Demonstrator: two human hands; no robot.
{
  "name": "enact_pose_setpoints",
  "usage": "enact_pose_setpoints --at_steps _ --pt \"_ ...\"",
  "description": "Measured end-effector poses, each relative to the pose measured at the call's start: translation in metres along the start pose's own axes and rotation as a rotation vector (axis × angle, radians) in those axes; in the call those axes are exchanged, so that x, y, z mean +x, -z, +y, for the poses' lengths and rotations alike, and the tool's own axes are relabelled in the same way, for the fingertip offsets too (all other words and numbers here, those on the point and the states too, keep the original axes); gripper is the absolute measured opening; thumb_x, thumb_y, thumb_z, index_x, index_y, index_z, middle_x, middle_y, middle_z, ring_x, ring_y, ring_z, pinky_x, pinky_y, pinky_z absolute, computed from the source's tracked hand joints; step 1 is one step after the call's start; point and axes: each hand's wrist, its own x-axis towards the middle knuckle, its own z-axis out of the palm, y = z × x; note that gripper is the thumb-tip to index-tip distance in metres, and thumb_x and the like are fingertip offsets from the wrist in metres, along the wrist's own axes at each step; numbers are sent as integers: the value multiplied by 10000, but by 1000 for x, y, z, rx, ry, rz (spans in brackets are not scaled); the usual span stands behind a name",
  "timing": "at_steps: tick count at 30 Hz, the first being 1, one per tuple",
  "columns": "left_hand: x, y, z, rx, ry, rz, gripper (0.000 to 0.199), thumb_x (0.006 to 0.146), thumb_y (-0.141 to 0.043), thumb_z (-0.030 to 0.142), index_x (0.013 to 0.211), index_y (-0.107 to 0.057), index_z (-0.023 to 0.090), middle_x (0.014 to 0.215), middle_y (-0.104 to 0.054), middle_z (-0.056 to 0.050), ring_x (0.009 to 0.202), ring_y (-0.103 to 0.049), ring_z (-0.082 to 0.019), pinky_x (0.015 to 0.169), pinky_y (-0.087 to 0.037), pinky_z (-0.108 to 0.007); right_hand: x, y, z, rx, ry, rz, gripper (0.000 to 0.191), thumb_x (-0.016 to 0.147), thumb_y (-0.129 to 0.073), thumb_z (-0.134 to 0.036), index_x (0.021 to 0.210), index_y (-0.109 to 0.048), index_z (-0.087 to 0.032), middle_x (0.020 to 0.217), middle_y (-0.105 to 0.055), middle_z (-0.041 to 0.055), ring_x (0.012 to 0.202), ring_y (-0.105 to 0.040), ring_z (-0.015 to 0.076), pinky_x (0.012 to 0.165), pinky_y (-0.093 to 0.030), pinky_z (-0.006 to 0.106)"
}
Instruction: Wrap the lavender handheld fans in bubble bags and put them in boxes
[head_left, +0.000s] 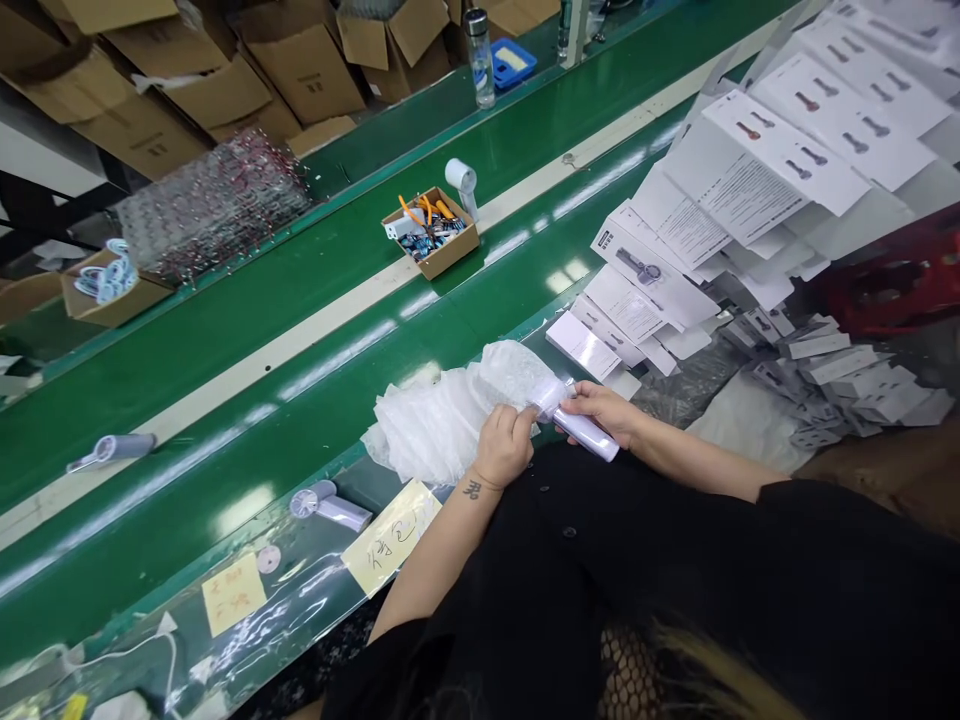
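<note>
My right hand (596,412) is wrapped round a lavender handheld fan (589,437), its handle pointing down and right. At the fan's head end, my left hand (508,443) has its fingers pinched together, touching the fan or the edge of a bag; which one is hidden. A stack of white translucent bags (442,420) lies beside and behind my left hand on the near ledge. Left of it, another lavender fan (330,505) rests near a yellow handwritten note (392,537).
Folded printed cartons (750,170) are piled at the right. On the green belt (322,400) stand a small tool box (448,248) and an upright fan (461,183); another fan (124,447) lies at the left. Cardboard boxes (300,75) and a bottle (480,60) are beyond.
</note>
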Motion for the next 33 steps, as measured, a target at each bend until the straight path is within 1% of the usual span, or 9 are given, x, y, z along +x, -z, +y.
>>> enact_pose_setpoints --at_steps 6,11,14,17,22,27,29,31,33 --pt "2 -9 -16 25 42 -185 258 909 -374 189 979 -620 151 704 -514 -73 739 -533 -198 682 -421 -302 -1 -8 6 88 -20 24 359 747 -682 -181 1035 -471 -216 791 -684 54 643 -684 225 473 -573 340" --pt "28 -22 -7 5 458 -309 171 863 -402 168 917 -563 145 862 -582 -117 821 -566 -220 707 -445 -317 7 -11 6 85 121 217 311 754 -680 -198 959 -447 -219 719 -657 22 612 -668 213 467 -570 347" --pt "35 -22 6 -149 324 -379 130 846 -433 201 886 -553 171 870 -608 -89 825 -574 -205 751 -453 -313 13 -12 6 123 131 349 266 755 -662 -153 866 -430 -222 615 -601 -30 513 -616 162 443 -548 294" --pt "41 -17 12 -315 255 -342 142 840 -447 219 882 -578 183 885 -632 -72 861 -583 -192 789 -452 -304 18 -13 9 157 22 316 211 774 -627 -127 822 -440 -212 583 -581 -33 500 -595 153 458 -544 289" --pt "53 -8 8 -590 542 -302 150 787 -509 219 859 -638 195 722 -643 -7 653 -576 -137 663 -458 -261 10 -4 6 102 -123 311 165 797 -616 -137 737 -470 -186 605 -582 -15 542 -581 116 478 -523 220" --pt "51 17 10 -985 881 -315 209 769 -556 340 835 -627 155 482 -492 44 416 -470 -106 436 -382 -219 -26 15 -24 -234 196 220 191 697 -738 -222 646 -566 -157 790 -617 8 723 -595 114 607 -544 207" --pt "49 29 7 -1075 836 -256 300 793 -552 404 933 -621 147 617 -581 -4 511 -541 -124 488 -436 -236 -38 14 -34 -229 284 148 201 672 -755 -250 634 -585 -150 950 -629 25 801 -602 123 672 -545 223" --pt "48 35 4 -1031 654 -235 492 744 -643 441 1146 -563 170 985 -638 -93 824 -621 -191 668 -504 -289 -42 5 -36 -126 283 46 228 668 -756 -280 635 -573 -148 974 -637 34 800 -614 131 708 -544 260" --pt "46 34 3 -895 438 -302 875 602 -786 433 1354 -392 219 1325 -477 -142 1162 -501 -282 863 -479 -359 -41 -7 -30 0 273 -47 251 662 -761 -288 642 -552 -151 866 -650 28 763 -627 133 730 -541 293"
